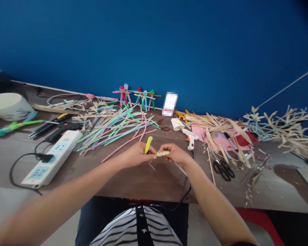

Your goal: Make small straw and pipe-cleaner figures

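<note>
My left hand (136,155) is closed around a yellow pipe cleaner (148,145) whose bent end sticks up above the fingers. My right hand (175,154) pinches a small pale straw-coloured piece (162,153) that bridges the gap between both hands. The two hands meet above the middle of the brown table (143,181), near its front edge. A thin pale stick lies on the table just below them.
A heap of coloured pipe cleaners (118,126) lies behind the hands, with small pipe-cleaner figures (138,95) by the blue wall. A white power strip (52,157) and black glue gun sit left; a white glue gun (190,138), scissors (223,168) and dried leaf strips (246,133) sit right.
</note>
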{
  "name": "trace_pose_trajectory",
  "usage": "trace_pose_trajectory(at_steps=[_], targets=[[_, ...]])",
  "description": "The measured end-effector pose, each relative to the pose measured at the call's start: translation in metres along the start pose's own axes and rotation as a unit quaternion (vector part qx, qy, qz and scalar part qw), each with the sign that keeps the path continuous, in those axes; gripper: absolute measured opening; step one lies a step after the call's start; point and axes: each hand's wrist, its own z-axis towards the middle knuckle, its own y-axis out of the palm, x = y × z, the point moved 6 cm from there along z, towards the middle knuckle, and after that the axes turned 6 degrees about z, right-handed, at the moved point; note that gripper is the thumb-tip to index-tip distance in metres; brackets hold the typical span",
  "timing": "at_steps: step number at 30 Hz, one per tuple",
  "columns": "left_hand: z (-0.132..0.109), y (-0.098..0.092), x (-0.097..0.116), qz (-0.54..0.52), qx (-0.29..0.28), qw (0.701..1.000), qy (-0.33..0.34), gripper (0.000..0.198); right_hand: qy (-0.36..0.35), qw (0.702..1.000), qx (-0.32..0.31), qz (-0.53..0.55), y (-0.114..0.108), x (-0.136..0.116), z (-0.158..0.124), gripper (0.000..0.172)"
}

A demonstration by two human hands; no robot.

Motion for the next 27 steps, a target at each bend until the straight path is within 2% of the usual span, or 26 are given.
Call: trace_pose_trajectory(at_steps=[5,10,15,17,20,24,27], targets=[[0.0,-0.004,-0.002,-0.019,0.0,1.0,-0.025,0.027,-0.01,0.998,0.023,-0.063,0.003,0.0,-0.003,0.02],[0.0,-0.004,-0.005,-0.028,-0.026,0.997,-0.064,0.023,-0.012,0.989,0.067,-0.131,0.0,0.002,-0.005,0.018],[-0.002,-0.013,0.002,0.003,0.029,0.997,-0.07,0.018,-0.019,0.978,0.077,-0.195,0.005,0.001,-0.009,0.023],[-0.001,-0.014,0.002,0.004,0.053,0.996,-0.071,0.018,-0.045,0.96,0.079,-0.265,0.011,-0.007,-0.014,0.026],[0.001,-0.015,0.0,0.022,0.093,0.993,-0.063,0.018,-0.076,0.911,0.076,-0.398,0.023,-0.018,-0.026,0.023],[0.001,-0.018,-0.001,0.108,0.128,0.984,-0.058,0.019,-0.034,0.836,0.084,-0.541,0.031,-0.025,-0.038,0.024],[-0.001,-0.018,0.001,0.165,0.116,0.978,-0.05,0.022,-0.034,0.806,0.089,-0.584,0.034,-0.033,-0.044,0.021]])
